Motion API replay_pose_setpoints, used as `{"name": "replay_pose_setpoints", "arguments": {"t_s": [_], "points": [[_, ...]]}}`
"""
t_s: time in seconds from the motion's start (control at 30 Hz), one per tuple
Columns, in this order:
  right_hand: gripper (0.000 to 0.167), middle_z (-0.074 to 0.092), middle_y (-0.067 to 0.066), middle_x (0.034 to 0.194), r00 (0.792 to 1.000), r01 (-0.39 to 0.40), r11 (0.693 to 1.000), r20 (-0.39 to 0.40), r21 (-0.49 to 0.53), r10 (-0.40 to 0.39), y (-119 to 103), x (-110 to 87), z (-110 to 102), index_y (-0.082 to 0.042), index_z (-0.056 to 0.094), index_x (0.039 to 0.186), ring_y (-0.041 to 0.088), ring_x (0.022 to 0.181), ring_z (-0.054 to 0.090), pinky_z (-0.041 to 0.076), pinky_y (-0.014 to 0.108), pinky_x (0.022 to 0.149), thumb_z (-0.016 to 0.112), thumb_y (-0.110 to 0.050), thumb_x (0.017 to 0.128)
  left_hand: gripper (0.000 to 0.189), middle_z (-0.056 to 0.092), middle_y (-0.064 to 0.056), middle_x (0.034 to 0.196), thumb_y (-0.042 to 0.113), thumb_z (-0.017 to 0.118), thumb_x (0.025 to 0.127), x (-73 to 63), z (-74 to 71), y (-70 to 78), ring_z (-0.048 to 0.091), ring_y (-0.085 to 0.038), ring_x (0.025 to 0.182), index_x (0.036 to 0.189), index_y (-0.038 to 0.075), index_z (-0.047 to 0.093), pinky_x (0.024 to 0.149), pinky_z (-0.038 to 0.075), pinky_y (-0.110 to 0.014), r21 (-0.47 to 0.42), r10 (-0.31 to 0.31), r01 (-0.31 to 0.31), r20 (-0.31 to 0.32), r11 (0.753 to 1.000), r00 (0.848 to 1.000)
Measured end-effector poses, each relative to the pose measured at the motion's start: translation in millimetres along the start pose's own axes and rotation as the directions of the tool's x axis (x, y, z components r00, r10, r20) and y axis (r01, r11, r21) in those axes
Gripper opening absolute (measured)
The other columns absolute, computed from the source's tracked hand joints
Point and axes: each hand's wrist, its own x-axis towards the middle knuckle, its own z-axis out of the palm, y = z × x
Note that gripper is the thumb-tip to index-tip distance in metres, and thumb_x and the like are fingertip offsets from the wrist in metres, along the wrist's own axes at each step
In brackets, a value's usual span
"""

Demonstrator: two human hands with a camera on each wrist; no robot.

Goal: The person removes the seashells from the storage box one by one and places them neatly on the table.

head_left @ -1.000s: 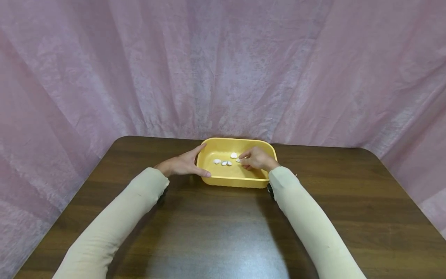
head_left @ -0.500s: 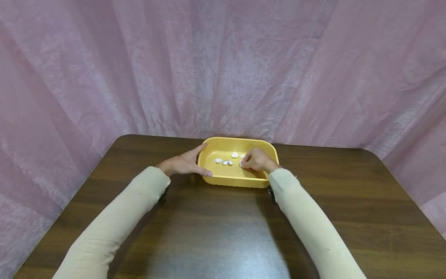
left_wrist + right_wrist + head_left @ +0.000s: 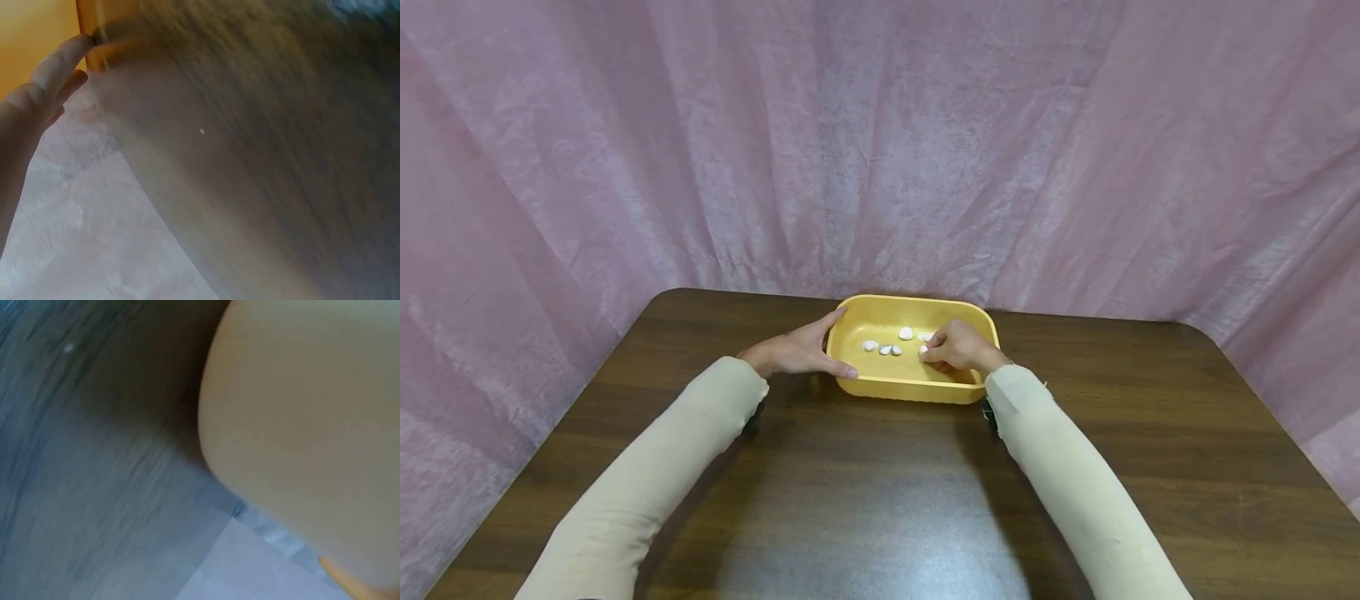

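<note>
While a pink velvety curtain hangs in folds across the whole background, a dark brown wood-grain table with rounded far corners stretches out before it. Over the tabletop reach two arms in cream sleeves, both angled inward. Close to the table's far edge sits a yellow rectangular basin with rounded corners and low walls.

The person's left hand spans the basin's left end: its thumb is spread wide from the fingers and rests on the near rim, while the fingers reach almost straight along the outer wall, touching it. The right hand is inside the basin, its fingers curled, with thumb and forefinger pinching one small white shell-like piece; whether that piece touches the floor cannot be told. The right wrist view is too close and blurred to show the grip.

On the basin floor lie a pair of white pieces side by side near the middle, a single white piece left of them, another piece farther back, and a partly hidden piece just beyond the right fingertips.
</note>
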Motion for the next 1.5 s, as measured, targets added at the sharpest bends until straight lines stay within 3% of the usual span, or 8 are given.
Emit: {"name": "replay_pose_setpoints", "arguments": {"t_s": [0.2,0.4,0.67,0.8,0.97,1.03,1.23,1.5], "points": [[0.016,0.072,0.012,0.082,0.999,-0.025,0.995,0.031,0.096,0.022,-1.8,-8.9,-10.5,0.009,0.072,0.096,0.015,0.07,0.066,0.057,0.032,0.071,0.069,-0.007,0.094,0.125,0.04,-0.019,0.149,0.025,0.086,0.08,2.6,0.1,0.1,0.058,-0.025,0.116,0.16,0.015,-0.01,0.11,0.033,-0.042,-0.025,0.004,-0.004,0.0,1.0,1.0],[0.01,0.068,0.008,0.072,0.998,0.038,0.988,0.048,0.149,-0.046,-7.4,-17.9,-17.6,0.007,0.066,0.091,0.011,0.063,0.063,0.057,0.032,0.067,0.069,-0.003,0.091,0.125,0.04,-0.019,0.149,0.023,0.086,0.08,3.2,0.0,-1.1,0.06,-0.025,0.113,0.16,0.016,-0.01,0.11,0.034,-0.041,-0.03,-0.002,0.002,-0.002,1.0,1.0],[0.024,0.069,0.015,0.074,0.995,0.083,0.986,0.038,0.147,-0.089,-12.8,-29.2,-27.5,0.007,0.064,0.109,0.02,0.068,0.064,0.056,0.038,0.068,0.071,-0.004,0.089,0.125,0.034,-0.018,0.153,0.026,0.086,0.08,2.8,-0.5,-0.3,0.056,-0.028,0.12,0.161,0.015,-0.009,0.111,0.032,-0.042,-0.017,-0.004,0.004,-0.002,1.0,1.0],[0.028,0.067,0.014,0.078,0.996,0.085,0.991,0.031,0.099,-0.089,-13.4,-35.1,-31.7,0.002,0.067,0.118,0.023,0.068,0.06,0.051,0.033,0.063,0.07,-0.01,0.092,0.126,0.037,-0.019,0.15,0.025,0.086,0.08,3.1,-0.5,-0.1,0.058,-0.026,0.115,0.16,0.016,-0.01,0.11,0.034,-0.041,-0.029,-0.005,0.005,0.005,1.0,1.0],[0.032,0.065,0.007,0.081,0.995,0.091,0.993,0.02,0.07,-0.093,-15.8,-42.5,-34.7,-0.005,0.068,0.125,0.018,0.064,0.051,0.034,0.025,0.052,0.067,-0.017,0.095,0.126,0.036,-0.019,0.151,0.024,0.086,0.08,3.1,-0.3,-0.9,0.06,-0.024,0.112,0.16,0.017,-0.01,0.106,0.038,-0.039,-0.037,-0.011,0.012,0.005,0.999,1.0],[0.033,0.066,0.005,0.084,0.995,0.1,0.992,0.019,0.075,-0.102,-17.7,-45.7,-35.5,-0.005,0.068,0.126,0.017,0.063,0.05,0.032,0.025,0.051,0.066,-0.018,0.095,0.126,0.034,-0.019,0.152,0.024,0.086,0.08,3.7,-0.3,-1.4,0.06,-0.025,0.115,0.16,0.017,-0.01,0.106,0.039,-0.039,-0.036,-0.012,0.012,0.003,0.999,1.0],[0.03,0.071,0.004,0.091,0.987,0.151,0.98,0.04,0.132,-0.157,-22.0,-54.3,-34.6,0.0,0.064,0.125,0.017,0.064,0.052,0.039,0.026,0.056,0.06,-0.012,0.098,0.124,0.028,-0.018,0.155,0.027,0.085,0.08,4.7,-1.4,-2.9,0.052,-0.029,0.128,0.161,0.021,-0.009,0.109,0.036,-0.042,-0.032,-0.02,0.021,0.021,0.999,1.0],[0.024,0.073,0.012,0.091,0.965,0.228,0.95,0.082,0.213,-0.25,-34.8,-65.2,-23.7,0.005,0.061,0.119,0.015,0.062,0.049,0.04,0.025,0.057,0.055,-0.005,0.099,0.116,0.02,-0.019,0.159,0.027,0.078,0.085,1.1,-3.9,-0.9,0.044,-0.032,0.134,0.161,0.018,-0.009,0.112,0.032,-0.045,0.021,-0.008,0.008,0.011,1.0,1.0]]}}
